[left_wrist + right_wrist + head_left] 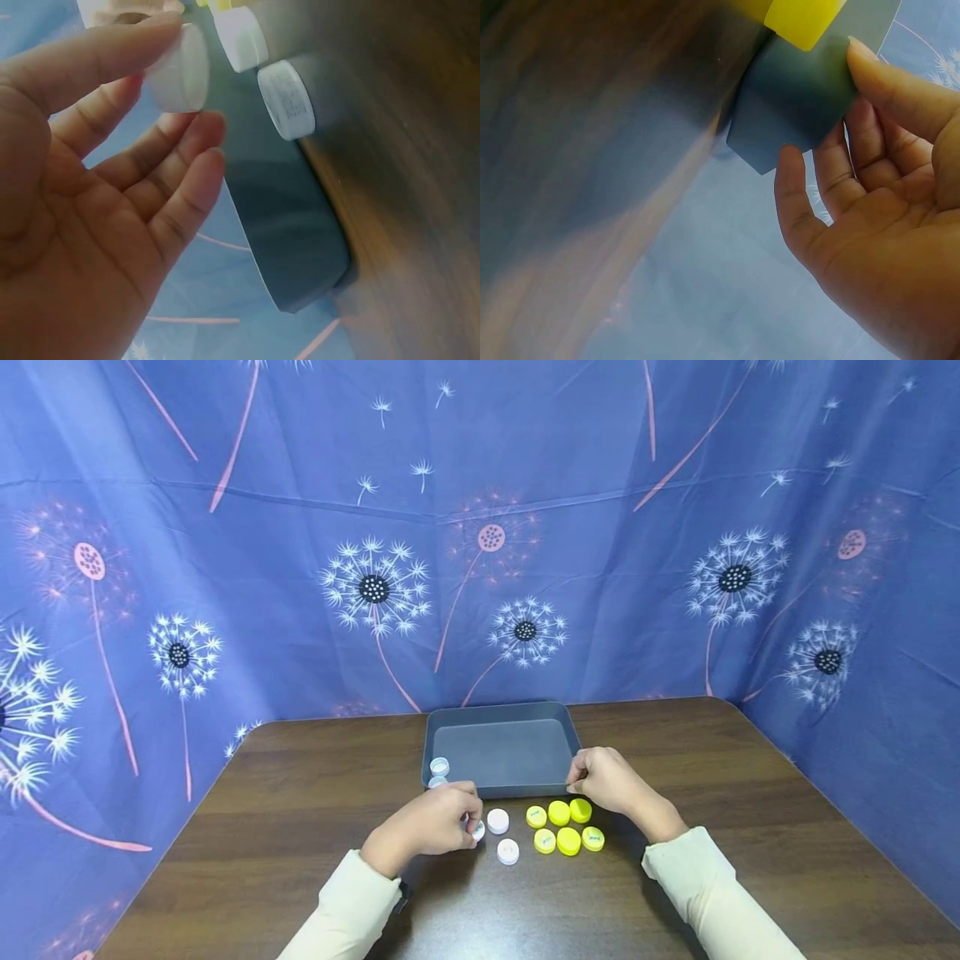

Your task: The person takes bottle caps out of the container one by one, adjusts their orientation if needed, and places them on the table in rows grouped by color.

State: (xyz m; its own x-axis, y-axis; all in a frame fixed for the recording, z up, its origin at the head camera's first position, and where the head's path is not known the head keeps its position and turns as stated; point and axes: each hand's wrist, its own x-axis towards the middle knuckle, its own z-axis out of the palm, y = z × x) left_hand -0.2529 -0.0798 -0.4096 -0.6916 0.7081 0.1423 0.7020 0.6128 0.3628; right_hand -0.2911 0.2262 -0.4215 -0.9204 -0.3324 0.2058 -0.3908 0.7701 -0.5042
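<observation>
My left hand pinches a white bottle cap between thumb and fingertips, just in front of the tray's left part. Two more white caps, one nearer the tray and one nearer me, lie to the right of that hand. At the tray's front right corner, my right hand grips the grey tray, its thumb on the wall and the other fingers partly hidden behind it in the right wrist view. Two whitish caps sit inside the tray at its left end, the nearer partly covered by my left hand.
Several yellow bottle caps lie in two rows on the wooden table, in front of the tray and left of my right hand. Behind the table hangs a blue cloth with a dandelion print, which also runs along both sides.
</observation>
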